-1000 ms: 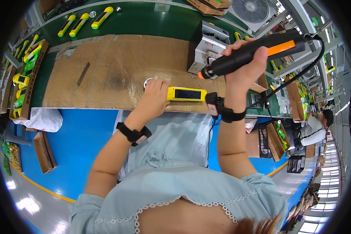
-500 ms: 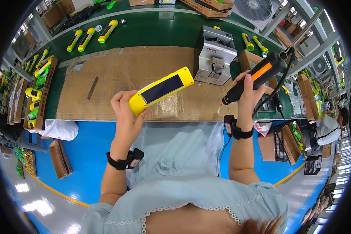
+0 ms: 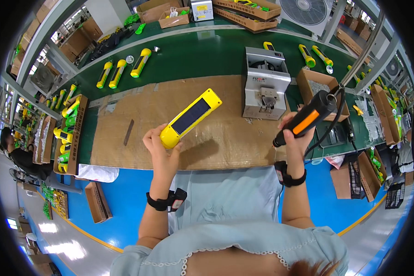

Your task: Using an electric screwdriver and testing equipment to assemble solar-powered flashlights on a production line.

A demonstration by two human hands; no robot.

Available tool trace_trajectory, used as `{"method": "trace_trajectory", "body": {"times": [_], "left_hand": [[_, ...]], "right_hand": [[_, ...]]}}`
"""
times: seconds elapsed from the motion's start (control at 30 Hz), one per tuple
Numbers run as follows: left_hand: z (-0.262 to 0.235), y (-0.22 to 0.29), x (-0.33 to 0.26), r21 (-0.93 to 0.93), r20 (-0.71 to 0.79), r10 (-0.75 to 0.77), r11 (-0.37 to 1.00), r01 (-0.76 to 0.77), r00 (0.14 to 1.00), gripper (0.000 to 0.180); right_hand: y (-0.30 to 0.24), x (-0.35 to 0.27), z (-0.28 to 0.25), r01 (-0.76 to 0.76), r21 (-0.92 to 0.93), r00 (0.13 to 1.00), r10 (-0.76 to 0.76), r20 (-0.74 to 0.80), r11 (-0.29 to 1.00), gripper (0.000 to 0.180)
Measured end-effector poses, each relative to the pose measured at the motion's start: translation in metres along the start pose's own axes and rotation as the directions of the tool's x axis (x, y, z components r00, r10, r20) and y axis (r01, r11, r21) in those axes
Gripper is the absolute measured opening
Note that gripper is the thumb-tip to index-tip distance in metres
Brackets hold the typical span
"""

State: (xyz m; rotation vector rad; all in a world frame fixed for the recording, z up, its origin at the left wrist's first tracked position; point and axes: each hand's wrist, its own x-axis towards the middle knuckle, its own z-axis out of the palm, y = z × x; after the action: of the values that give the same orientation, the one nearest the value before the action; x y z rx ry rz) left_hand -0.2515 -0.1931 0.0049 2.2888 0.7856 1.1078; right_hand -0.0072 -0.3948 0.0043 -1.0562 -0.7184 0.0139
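Observation:
Over the near half of the cardboard sheet (image 3: 117, 129), my left hand (image 3: 163, 149) pinches the lower end of a yellow flashlight body (image 3: 202, 106). Its dark solar panel faces up, and its far end tilts away to the right. My right hand (image 3: 300, 140) wraps round a black electric screwdriver (image 3: 324, 102) with an orange stripe. The screwdriver's tip points down and left, apart from the flashlight body. A cable hangs from its back end. Just beyond my right hand stands a silver screw feeder (image 3: 253, 99), with small bits by its base.
Yellow flashlights (image 3: 141, 63) lie at the back left, others (image 3: 307, 56) at the back right. A filled carton (image 3: 76, 133) stands at the left edge. Beside the feeder is an open box (image 3: 308, 76) of small parts. Another person (image 3: 20, 152) sits far left.
The view has shifted, so the bench sits lower and further right in it. The flashlight body has turned steeper and moved slightly left over the cardboard. Both hands keep their holds.

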Motion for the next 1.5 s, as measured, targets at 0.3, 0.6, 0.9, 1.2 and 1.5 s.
{"method": "trace_trajectory", "body": {"times": [0.3,0.6,0.9,1.2,1.5], "left_hand": [[0.111,-0.036,0.142,0.203,0.007,0.109,0.973,-0.108,0.994,0.054],[0.229,-0.076,0.246,0.463,0.217,-0.124,0.886,0.009,0.968,0.066],[0.121,-0.239,0.296,0.856,-0.108,-0.253,0.468,0.219,0.961,0.065],[0.032,-0.333,0.342,0.732,-0.013,-0.221,0.663,0.16,0.975,0.061],[-0.004,-0.349,0.348,0.84,-0.029,-0.651,0.396,0.372,0.759,0.071]], "right_hand": [[0.038,-0.042,-0.025,0.043,-0.436,0.995,0.0,0.096,0.899,0.057],[0.052,-0.09,-0.03,-0.206,-0.507,0.979,0.174,-0.111,0.837,0.043],[0.098,-0.107,-0.056,-0.028,-0.776,0.998,0.058,0.011,0.63,0.039],[0.113,-0.088,-0.042,-0.045,-0.814,0.997,0.08,0.001,0.579,0.039],[0.108,-0.091,-0.048,-0.066,-0.82,0.996,0.082,-0.023,0.568,0.04]]}}
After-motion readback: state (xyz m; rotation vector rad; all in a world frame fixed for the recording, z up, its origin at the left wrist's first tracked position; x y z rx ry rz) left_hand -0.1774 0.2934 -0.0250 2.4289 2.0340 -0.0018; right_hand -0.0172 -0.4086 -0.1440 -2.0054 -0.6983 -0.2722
